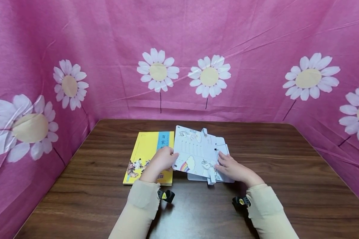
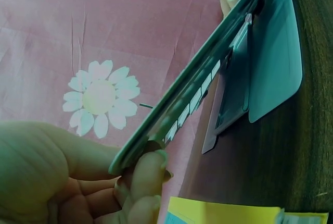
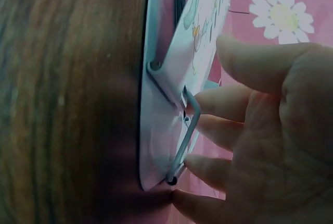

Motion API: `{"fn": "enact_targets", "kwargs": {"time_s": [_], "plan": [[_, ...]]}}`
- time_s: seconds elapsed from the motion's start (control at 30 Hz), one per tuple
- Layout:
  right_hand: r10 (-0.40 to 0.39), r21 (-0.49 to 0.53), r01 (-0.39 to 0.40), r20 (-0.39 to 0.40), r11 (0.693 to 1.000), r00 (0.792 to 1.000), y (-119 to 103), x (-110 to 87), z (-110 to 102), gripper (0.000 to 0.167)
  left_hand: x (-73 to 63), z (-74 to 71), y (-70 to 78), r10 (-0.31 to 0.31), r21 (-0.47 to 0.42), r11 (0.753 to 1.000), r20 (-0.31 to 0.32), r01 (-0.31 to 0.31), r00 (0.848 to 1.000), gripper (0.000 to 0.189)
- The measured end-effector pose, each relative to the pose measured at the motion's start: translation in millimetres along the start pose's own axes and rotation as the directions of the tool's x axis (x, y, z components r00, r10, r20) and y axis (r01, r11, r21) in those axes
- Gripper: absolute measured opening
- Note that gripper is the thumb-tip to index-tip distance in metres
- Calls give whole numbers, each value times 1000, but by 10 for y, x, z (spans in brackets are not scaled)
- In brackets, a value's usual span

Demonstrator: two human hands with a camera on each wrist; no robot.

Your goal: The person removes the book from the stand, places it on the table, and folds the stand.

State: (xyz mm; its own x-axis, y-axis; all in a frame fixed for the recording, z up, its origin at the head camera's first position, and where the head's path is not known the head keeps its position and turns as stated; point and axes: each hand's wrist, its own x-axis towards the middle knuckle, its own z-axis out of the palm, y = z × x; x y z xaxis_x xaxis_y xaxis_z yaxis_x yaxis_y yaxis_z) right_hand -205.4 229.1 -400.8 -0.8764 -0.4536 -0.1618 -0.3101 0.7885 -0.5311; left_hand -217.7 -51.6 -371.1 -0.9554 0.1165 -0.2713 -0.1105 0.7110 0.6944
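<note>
A white folding book stand (image 1: 194, 149) printed with unicorns and a rainbow lies at mid-table, its front panel tilted up on the left. My left hand (image 1: 161, 160) pinches that panel's left edge between thumb and fingers. In the left wrist view, the base plate (image 2: 278, 52) sits on the table below the raised panel (image 2: 182, 86). At the stand's right side is my right hand (image 1: 234, 167), fingers spread and lightly bent. The right wrist view has its fingertips against a bent metal bracket (image 3: 190, 127) at the hinged end, the thumb close to the panel face.
A yellow book (image 1: 145, 144) with a blue strip and Chinese characters lies flat just left of the stand, partly under my left forearm. The dark wooden table (image 1: 272, 146) reaches back to a pink curtain (image 1: 179, 30) with white daisies.
</note>
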Motion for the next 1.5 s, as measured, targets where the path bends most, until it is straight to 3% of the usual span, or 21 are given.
{"fn": "enact_targets", "kwargs": {"time_s": [0.13,0.8,1.13,1.5], "plan": [[27,50,-28,12,998,1000,2,2,8,63,-7,7,7,3,7,1000,7,-3,1000,31],[81,-35,-80,30,996,996,26,-12,-52,59,30,-7,-47,0,34,999,16,-1,1000,30],[131,-70,-129,24,989,991,51,-51,-102,59,17,25,-80,65,61,996,63,-68,996,31],[155,-75,-153,26,985,988,90,-89,-153,63,14,66,-91,49,91,994,109,-59,993,31]]}}
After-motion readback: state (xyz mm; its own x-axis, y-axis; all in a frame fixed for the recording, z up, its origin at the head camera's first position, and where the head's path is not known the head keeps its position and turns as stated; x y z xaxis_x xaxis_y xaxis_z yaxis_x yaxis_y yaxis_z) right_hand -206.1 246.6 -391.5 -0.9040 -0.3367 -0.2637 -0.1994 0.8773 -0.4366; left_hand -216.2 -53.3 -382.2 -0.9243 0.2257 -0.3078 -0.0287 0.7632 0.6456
